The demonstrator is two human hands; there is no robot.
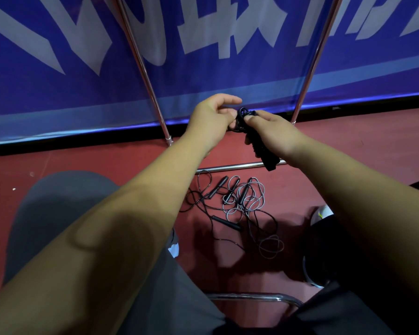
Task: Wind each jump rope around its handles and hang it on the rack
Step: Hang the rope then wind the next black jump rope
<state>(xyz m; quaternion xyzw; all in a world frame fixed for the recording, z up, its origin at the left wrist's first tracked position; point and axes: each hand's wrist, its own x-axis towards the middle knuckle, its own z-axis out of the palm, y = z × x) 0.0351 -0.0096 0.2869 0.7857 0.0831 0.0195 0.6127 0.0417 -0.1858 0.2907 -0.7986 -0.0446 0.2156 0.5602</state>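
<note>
1. Left hand [211, 122]: fingers curled on the cord loops at the top of the black wound jump rope [270, 163].
2. Right hand [276, 135]: clenched round that rope's black handles, mid-air, between the chrome tube rack [317, 56] uprights.
3. Below: tangle of loose black and grey jump ropes [240, 204] on the red floor [82, 160], near side of rack's low bar.
4. Forearms hide part of the floor; blue banner with white lettering [58, 76] behind.

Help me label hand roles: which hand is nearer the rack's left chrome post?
Left. The left hand sits just right of the left chrome post, pinching the wound jump rope; the right hand holds its handles farther right.
</note>
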